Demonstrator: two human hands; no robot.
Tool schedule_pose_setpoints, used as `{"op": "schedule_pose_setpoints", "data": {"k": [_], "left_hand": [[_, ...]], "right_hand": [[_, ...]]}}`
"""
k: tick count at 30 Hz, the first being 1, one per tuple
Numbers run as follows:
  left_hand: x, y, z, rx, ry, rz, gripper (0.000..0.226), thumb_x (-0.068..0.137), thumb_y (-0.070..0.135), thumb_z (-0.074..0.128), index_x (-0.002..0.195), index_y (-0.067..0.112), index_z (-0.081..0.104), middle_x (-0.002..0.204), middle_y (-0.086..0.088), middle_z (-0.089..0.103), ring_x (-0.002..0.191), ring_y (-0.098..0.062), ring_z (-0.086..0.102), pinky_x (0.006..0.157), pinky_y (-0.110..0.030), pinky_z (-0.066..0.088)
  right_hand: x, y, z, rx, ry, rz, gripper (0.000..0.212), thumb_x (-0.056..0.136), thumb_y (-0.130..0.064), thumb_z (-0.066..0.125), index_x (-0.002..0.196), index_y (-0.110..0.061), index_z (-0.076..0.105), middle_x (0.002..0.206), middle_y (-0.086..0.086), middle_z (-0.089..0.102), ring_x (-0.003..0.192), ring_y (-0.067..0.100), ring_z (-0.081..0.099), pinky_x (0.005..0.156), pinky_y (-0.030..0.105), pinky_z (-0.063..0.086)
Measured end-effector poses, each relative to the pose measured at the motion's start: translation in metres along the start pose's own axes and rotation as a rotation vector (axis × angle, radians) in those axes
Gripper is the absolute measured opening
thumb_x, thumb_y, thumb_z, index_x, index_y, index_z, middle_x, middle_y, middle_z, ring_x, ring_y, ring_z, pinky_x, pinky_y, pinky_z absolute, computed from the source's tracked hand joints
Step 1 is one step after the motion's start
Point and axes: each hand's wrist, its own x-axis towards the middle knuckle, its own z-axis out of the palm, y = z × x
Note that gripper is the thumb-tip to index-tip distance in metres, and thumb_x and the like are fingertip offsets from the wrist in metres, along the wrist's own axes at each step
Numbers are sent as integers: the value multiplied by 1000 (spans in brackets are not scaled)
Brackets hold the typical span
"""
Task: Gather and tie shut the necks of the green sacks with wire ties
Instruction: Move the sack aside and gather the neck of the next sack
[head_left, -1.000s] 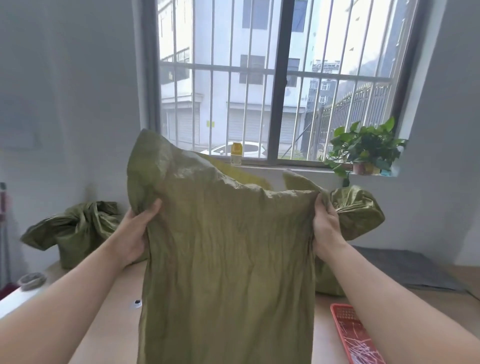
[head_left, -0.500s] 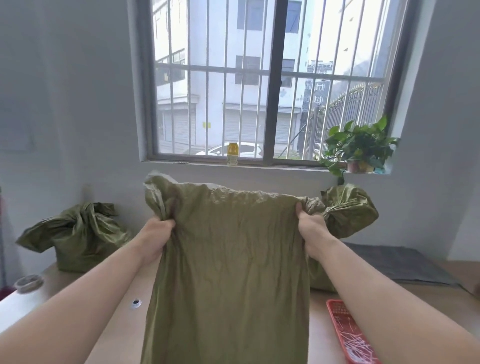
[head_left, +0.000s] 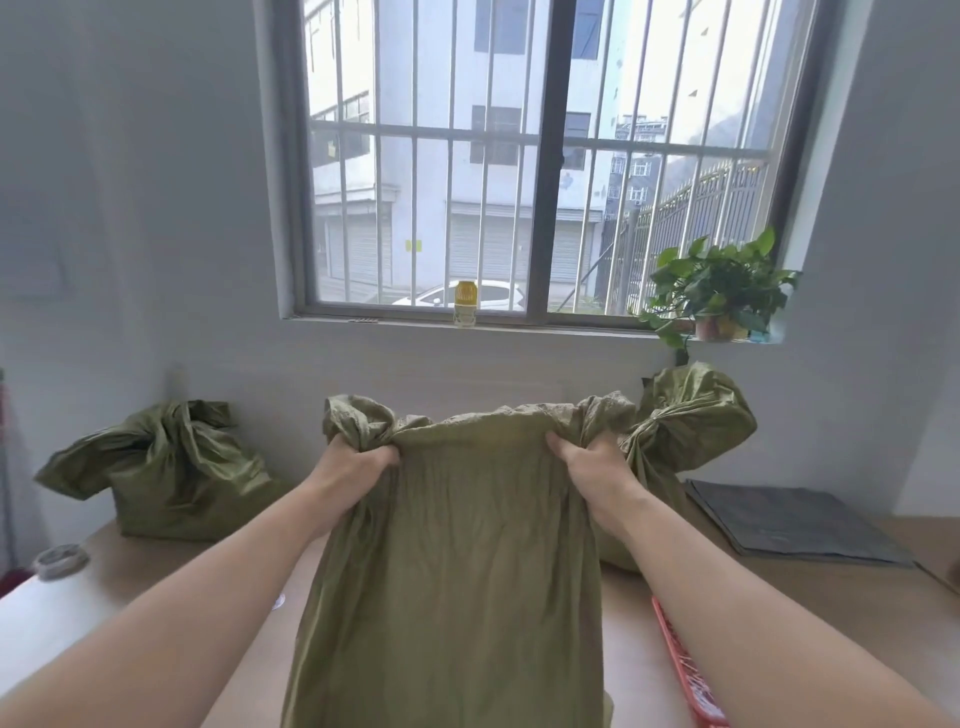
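Note:
I hold a green woven sack (head_left: 457, 561) upright in front of me, its body hanging down over the table. My left hand (head_left: 356, 462) grips the bunched left corner of its mouth. My right hand (head_left: 589, 465) grips the bunched right corner. The top edge between the hands is crumpled and gathered. A green sack with its neck tied shut (head_left: 685, 431) stands behind my right hand. Another bunched green sack (head_left: 161, 467) sits at the back left of the table. A red tray (head_left: 685, 675) holding thin wire ties lies by my right forearm.
A wooden table (head_left: 810, 597) runs under the sacks. A dark grey mat (head_left: 795, 519) lies at the back right. A tape roll (head_left: 60, 558) sits at the left edge. A potted plant (head_left: 719, 291) and a yellow-capped bottle (head_left: 465, 304) stand on the window sill.
The sack's top edge has come down from window height to chest height. Both hands have closed into fists, bunching the sack's mouth at each corner and drawing closer together.

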Motion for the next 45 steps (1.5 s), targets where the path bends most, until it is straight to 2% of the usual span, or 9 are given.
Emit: {"op": "schedule_pose_setpoints", "data": {"k": [5,11,14,17,21,23,27,35,45], "left_hand": [[0,0,5,79,-46,45,19,93,22,63,108,22,75,104,2,78,104,-17,70,95,-38,54],[5,-2,14,42,-72,-85,18,104,21,56,118,15,66,113,-2,72,106,-20,66,95,-34,50],[3,-1,15,-348,-44,-170,19,102,-2,51,108,1,69,100,-13,78,89,-26,75,79,-36,57],[6,-4,13,-581,-30,-234,27,96,-16,46,110,-7,67,101,-22,77,90,-34,75,87,-46,56],[9,5,14,-495,-62,-311,38,90,-22,39,118,-15,62,107,-31,73,88,-42,74,69,-47,62],[8,16,14,-525,-86,-282,37,90,-23,35,113,-16,64,106,-31,73,83,-39,76,65,-45,65],[10,13,14,-680,-46,-250,37,92,-23,40,120,-14,61,111,-27,72,103,-39,69,89,-51,56],[5,4,22,-438,-163,-305,36,91,-17,51,122,-6,63,110,-30,73,100,-44,73,87,-52,60],[4,6,51,-343,-198,-304,30,102,16,56,122,-4,68,111,-20,76,102,-34,75,103,-50,53]], "right_hand": [[5,8,5,-112,-3,-37,25,99,-36,59,123,-33,59,119,-5,71,117,23,65,110,46,48],[25,29,3,-124,-22,6,35,84,-36,66,117,-27,65,109,0,76,108,27,72,98,49,57],[17,21,3,94,-24,65,28,95,-10,64,122,-18,61,113,12,75,100,29,75,79,43,64],[16,22,0,255,-30,132,40,96,7,59,132,-10,56,117,19,73,95,31,77,65,37,63],[22,11,-1,192,2,300,33,91,11,61,122,-1,60,108,30,73,87,39,75,64,49,63],[30,3,-1,143,-46,345,24,90,8,67,114,7,68,103,30,75,90,41,75,81,58,62],[31,-1,0,315,-25,283,20,92,-1,72,112,0,72,97,17,80,87,30,77,85,48,61],[25,25,-4,386,-71,305,30,93,2,68,123,3,68,111,23,76,103,37,74,83,47,61],[20,17,14,-70,-99,125,25,101,-33,64,116,-15,71,106,8,78,101,27,74,97,47,59]]}}
